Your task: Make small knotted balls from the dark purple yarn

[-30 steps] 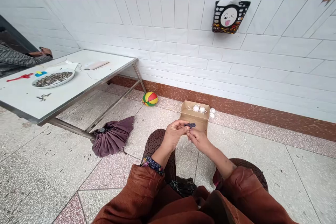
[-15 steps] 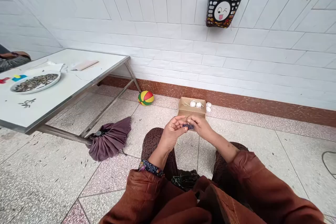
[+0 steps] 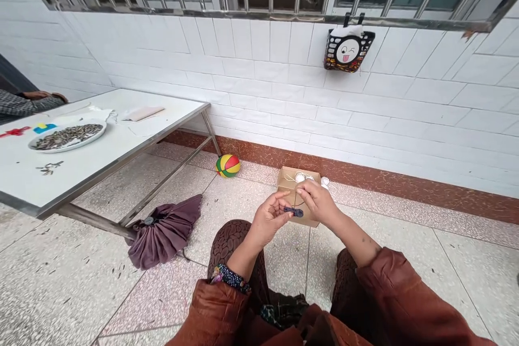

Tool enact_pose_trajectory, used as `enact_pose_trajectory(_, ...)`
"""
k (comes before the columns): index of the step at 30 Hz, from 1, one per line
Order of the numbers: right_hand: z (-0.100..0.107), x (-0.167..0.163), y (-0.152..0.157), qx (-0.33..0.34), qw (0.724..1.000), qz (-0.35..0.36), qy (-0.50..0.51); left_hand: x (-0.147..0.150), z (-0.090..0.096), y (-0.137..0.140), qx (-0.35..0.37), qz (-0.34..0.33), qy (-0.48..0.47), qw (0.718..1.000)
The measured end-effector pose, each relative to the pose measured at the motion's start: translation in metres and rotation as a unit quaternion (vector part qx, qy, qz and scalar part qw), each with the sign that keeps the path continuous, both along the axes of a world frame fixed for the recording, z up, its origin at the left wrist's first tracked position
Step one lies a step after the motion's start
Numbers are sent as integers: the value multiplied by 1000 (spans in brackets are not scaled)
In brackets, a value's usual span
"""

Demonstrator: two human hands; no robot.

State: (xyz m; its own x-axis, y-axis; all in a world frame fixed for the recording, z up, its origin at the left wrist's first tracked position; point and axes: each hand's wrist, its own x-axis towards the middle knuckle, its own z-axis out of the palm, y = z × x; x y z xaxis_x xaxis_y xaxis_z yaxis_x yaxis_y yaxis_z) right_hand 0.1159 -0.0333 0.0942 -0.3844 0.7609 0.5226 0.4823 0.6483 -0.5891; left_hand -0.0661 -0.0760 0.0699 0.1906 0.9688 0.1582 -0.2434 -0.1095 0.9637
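Between thumb and fingers, my left hand (image 3: 270, 217) pinches a small dark blue bundle (image 3: 297, 212) that looks like coiled cord. Just above and to its right, my right hand (image 3: 316, 198) has its fingertips closed on a thin dark thread (image 3: 295, 198) running down to the bundle. Both hands are held over an open cardboard box (image 3: 305, 221) on the floor. White round balls (image 3: 300, 177) and pale string lie at the box's far end, partly hidden by my right hand.
Left stands a white table (image 3: 133, 130) with a plate of sunflower seeds (image 3: 68, 137). A folded purple umbrella (image 3: 164, 235) leans by its leg; a colourful ball (image 3: 227, 165) rests near the wall. A black basket (image 3: 349, 50) hangs from the window bars. Another person's sleeve (image 3: 24, 105) shows far left.
My right hand has moved up, away from the bundle, drawing the thread between them into view. My left hand keeps hold of the bundle. The camera view has tilted upward.
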Motion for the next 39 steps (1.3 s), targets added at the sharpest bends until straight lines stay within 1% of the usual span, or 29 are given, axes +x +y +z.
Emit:
enact_pose_trajectory(1,-7,-2,9,-9,1000,-10,16,2,4,5,-6,-10,-22,1000)
enact_pose_trajectory(3,-27,-8,17,-31,999,-2,28,6,11,20,-7,4,-60,998)
enact_pose_trajectory(5,-45,-14,15,-41,999,12,2,8,15,42,9,45,-71,996)
enact_pose_trajectory(7,-51,-16,10,-27,998,50,-33,10,17,68,32,87,-45,995)
enact_pose_trajectory(9,-43,-13,10,-11,997,62,-47,11,15,93,56,107,4,993)
enact_pose_trajectory(10,-35,-9,14,4,998,45,-41,12,14,103,66,105,29,992)
enact_pose_trajectory(12,-17,1,29,30,999,-16,-2,17,12,116,80,72,66,992)
enact_pose_trajectory(14,-6,13,51,41,995,-78,51,24,9,119,81,4,73,994)
enact_pose_trajectory(15,-5,18,61,37,991,-108,73,27,8,119,75,-36,62,995)
enact_pose_trajectory(17,-15,23,77,7,984,-145,102,33,5,116,49,-96,19,994)
enact_pose_trajectory(18,-23,23,81,-14,983,-151,106,34,4,115,34,-103,-8,994)
enact_pose_trajectory(19,-33,22,81,-36,984,-145,101,35,2,115,21,-92,-35,995)
enact_pose_trajectory(20,-42,19,79,-54,986,-129,90,34,-1,116,10,-65,-59,996)
enact_pose_trajectory(22,-54,13,67,-73,994,-66,53,32,-6,120,-3,10,-91,996)
enact_pose_trajectory(24,-53,9,55,-70,997,-2,28,30,-11,125,-7,75,-84,994)
enact_pose_trajectory(25,-49,9,51,-65,997,13,31,29,-13,127,-7,87,-71,994)
enact_pose_trajectory(26,-44,10,50,-60,997,12,44,28,-15,127,-5,88,-56,995)
enact_pose_trajectory(27,-38,12,52,-57,996,-3,64,28,-16,126,-3,76,-38,996)
enact_pose_trajectory(29,-32,18,62,-56,992,-47,102,30,-16,123,-3,19,-13,1000)
enact_pose_trajectory(31,-35,25,75,-63,986,-82,127,32,-16,119,-16,-50,-10,999)
enact_pose_trajectory(33,-45,28,82,-82,984,-96,129,35,-16,117,-35,-83,-36,995)
enact_pose_trajectory(34,-51,28,83,-94,983,-97,121,36,-17,117,-41,-80,-55,994)
enact_pose_trajectory(36,-61,24,76,-111,987,-78,87,38,-17,119,-45,-49,-89,994)
enact_pose_trajectory(37,-63,22,70,-110,990,-61,67,38,-17,121,-44,-25,-97,994)
enact_pose_trajectory(39,-60,19,57,-84,996,-10,26,39,-18,124,-37,24,-83,996)
